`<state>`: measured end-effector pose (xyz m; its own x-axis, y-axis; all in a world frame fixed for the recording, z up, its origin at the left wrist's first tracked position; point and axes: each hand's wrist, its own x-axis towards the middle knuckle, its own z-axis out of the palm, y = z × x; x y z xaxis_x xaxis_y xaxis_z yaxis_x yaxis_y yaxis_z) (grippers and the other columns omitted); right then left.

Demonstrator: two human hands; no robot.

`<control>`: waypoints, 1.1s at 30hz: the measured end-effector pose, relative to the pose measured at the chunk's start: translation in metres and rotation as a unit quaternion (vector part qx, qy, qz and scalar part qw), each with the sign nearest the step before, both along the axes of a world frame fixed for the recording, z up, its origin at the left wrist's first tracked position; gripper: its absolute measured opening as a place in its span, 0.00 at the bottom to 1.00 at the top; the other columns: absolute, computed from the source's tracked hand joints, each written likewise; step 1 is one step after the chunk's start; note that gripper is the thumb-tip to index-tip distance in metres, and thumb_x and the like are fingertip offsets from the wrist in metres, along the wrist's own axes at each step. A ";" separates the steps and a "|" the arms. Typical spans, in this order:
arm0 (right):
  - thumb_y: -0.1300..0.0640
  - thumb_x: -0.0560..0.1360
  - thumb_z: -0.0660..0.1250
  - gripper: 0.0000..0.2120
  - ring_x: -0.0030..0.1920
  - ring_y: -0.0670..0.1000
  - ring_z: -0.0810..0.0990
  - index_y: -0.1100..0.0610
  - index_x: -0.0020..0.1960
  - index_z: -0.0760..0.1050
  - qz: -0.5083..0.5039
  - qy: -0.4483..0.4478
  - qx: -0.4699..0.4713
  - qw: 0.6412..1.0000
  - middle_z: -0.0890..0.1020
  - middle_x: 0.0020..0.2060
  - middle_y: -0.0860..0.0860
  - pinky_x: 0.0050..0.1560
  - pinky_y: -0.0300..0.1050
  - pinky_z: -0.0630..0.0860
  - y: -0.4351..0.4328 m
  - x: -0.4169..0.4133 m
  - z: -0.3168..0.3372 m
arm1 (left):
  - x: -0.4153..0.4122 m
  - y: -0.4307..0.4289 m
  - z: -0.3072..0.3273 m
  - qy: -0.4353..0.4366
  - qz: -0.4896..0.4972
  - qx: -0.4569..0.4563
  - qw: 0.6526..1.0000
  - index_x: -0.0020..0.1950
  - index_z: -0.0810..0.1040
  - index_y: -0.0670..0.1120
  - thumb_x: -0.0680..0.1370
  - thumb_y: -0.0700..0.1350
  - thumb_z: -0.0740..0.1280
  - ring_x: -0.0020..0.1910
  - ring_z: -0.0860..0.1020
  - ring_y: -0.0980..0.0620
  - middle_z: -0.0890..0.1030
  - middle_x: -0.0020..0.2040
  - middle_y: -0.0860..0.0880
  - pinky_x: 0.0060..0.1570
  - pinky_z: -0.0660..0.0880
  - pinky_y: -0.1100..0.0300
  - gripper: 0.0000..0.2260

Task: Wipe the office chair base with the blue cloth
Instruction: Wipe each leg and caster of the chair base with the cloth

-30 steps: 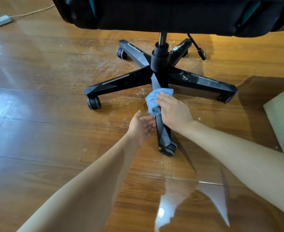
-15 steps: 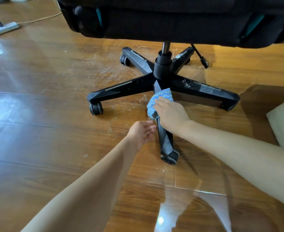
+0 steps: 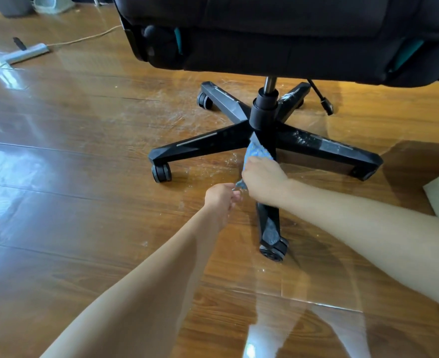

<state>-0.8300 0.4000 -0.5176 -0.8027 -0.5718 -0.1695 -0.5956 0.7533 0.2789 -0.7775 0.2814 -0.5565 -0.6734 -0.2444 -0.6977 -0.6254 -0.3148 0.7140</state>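
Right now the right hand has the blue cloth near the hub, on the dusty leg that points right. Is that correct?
Not quite. The right hand does hold the blue cloth near the hub, but on the near leg that points toward the camera, not on the dusty right leg. The head view shows it.

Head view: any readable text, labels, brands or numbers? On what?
None readable.
The chair base has plain grey strips on its legs, no lettering.
The blue cloth has a woven pattern only.
The seat underside and the grey floor tool show no marks I can make out.
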 end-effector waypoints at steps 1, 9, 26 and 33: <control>0.61 0.76 0.65 0.09 0.55 0.56 0.78 0.56 0.50 0.84 0.021 -0.012 0.003 1.000 0.80 0.49 0.53 0.38 0.46 0.63 0.005 0.017 -0.001 | -0.002 -0.001 0.000 0.001 0.011 -0.015 1.000 0.64 0.81 0.43 0.83 0.32 0.55 0.26 0.75 0.58 0.86 0.44 0.46 0.33 0.72 0.65 0.17; 0.54 0.80 0.63 0.14 0.67 0.57 0.73 0.55 0.61 0.82 0.043 -0.002 0.031 0.999 0.81 0.59 0.54 0.67 0.50 0.66 0.008 0.014 -0.015 | 0.002 0.002 0.001 0.026 -0.006 -0.027 0.999 0.54 0.82 0.44 0.81 0.29 0.55 0.37 0.78 0.53 0.85 0.47 0.44 0.39 0.73 0.62 0.18; 0.50 0.83 0.59 0.21 0.81 0.60 0.57 0.56 0.73 0.74 0.035 -0.004 0.162 0.986 0.70 0.76 0.57 0.79 0.56 0.56 0.006 0.003 0.002 | -0.003 0.008 -0.002 0.013 0.002 -0.041 0.999 0.56 0.82 0.44 0.83 0.34 0.55 0.37 0.77 0.52 0.85 0.43 0.45 0.39 0.73 0.60 0.16; 0.50 0.84 0.56 0.24 0.82 0.61 0.51 0.57 0.77 0.69 -0.005 0.019 0.141 0.990 0.62 0.81 0.59 0.81 0.59 0.49 -0.011 -0.034 0.000 | 0.009 -0.002 -0.016 0.016 0.003 -0.059 0.998 0.58 0.82 0.43 0.83 0.34 0.54 0.39 0.77 0.51 0.82 0.40 0.47 0.59 0.78 0.52 0.17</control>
<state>-0.8643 0.3891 -0.5177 -0.8165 -0.4990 -0.2903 -0.5740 0.6478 0.5009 -0.7684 0.2793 -0.5721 -0.6929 -0.3275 -0.6424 -0.6007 -0.2306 0.7655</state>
